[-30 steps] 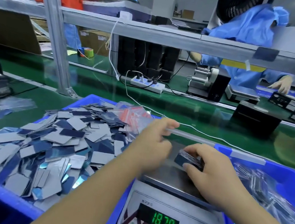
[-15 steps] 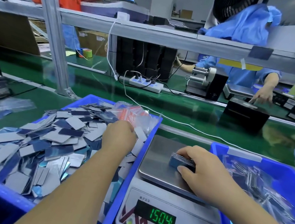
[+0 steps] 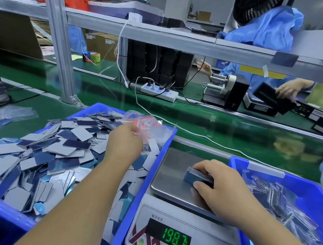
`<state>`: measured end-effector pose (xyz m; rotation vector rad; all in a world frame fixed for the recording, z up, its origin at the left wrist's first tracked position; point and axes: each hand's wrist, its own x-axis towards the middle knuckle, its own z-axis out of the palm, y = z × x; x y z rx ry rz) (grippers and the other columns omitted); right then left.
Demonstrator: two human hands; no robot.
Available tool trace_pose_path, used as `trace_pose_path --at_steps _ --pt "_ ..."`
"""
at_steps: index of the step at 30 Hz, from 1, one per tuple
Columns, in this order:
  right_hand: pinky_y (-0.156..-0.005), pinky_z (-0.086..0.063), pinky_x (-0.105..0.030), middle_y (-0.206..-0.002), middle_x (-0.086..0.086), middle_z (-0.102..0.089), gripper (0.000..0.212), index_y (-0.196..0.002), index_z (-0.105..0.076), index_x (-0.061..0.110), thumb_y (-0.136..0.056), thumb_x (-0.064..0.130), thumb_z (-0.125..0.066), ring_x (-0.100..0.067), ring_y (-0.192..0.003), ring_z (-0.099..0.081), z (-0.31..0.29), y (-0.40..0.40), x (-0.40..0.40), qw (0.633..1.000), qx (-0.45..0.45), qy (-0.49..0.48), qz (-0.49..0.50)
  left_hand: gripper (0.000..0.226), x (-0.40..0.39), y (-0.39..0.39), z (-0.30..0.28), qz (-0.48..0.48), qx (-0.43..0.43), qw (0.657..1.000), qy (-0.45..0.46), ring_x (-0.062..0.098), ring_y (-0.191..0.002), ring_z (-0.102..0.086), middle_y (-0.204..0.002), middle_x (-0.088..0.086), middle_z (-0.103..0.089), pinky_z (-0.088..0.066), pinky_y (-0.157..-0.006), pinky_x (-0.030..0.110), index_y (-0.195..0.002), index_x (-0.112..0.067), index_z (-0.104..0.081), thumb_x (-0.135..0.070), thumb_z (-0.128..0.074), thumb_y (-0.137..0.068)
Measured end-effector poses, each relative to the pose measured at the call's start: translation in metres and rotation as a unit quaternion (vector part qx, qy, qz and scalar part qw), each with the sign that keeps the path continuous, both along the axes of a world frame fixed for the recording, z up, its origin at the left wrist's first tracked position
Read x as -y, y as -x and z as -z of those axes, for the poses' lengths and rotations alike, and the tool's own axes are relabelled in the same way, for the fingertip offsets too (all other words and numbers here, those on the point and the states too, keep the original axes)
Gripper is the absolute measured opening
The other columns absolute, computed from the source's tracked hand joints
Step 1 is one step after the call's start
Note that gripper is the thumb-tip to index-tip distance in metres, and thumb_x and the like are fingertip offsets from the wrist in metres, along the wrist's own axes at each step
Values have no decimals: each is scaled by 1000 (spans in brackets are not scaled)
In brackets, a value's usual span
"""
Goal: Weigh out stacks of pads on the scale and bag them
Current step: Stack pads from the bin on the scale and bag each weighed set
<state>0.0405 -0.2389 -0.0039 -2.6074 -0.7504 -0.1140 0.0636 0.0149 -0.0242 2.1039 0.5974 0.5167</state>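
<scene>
Scale [image 3: 181, 236] sits nearest, between two blue bins, its green display lit (the digits look like 198.7). On its steel platform [image 3: 170, 174] the right hand [image 3: 227, 193] grips a stack of pads [image 3: 196, 175], thumb along the near edge and fingers curled over the far side. Left of the scale, the left bin [image 3: 138, 190] is heaped with loose pads [image 3: 51, 153], grey and dark blue. The left hand [image 3: 124, 144] reaches across that heap to a bunch of small clear bags [image 3: 151, 128] with red strips at the bin's far corner; its fingers are hidden, so I cannot tell their grip. The right bin [image 3: 311, 187] holds bagged pads [image 3: 281, 200]. Beyond lies a green conveyor belt [image 3: 237, 129] with a white power strip [image 3: 159, 91].
</scene>
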Motion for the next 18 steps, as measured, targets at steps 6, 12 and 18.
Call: trace_pose_path --at_steps 6,12,18 --pt "-61 -40 -12 -80 19 -68 19 -88 -69 35 -85 16 -70 0 -68 -57 -5 -1 1 962 -114 -247 36 31 12 9 -13 120 162 951 234 5 -56 -56 -72 -12 -66 -44 -52 18 -111 -25 -61 -8 -69 -86" --pt "-48 -35 -21 -82 -4 -62 29 -102 -70 10 -73 14 -70 -14 -59 -43 -12 4 -2 785 -376 -491 -45 39 41 19 -18 338 178 869 315 14 -65 -61 -73 -1 -65 -52 -66 23 -103 -18 -59 -4 -74 -69" --pt "-46 -35 -20 -83 0 -66 21 -97 -74 18 -85 2 -67 -12 -55 -41 -10 4 -7 796 -284 -534 -13 46 61 25 -18 398 138 850 317 16 -65 -59 -70 1 -63 -52 -69 24 -100 -16 -49 1 -76 -66"
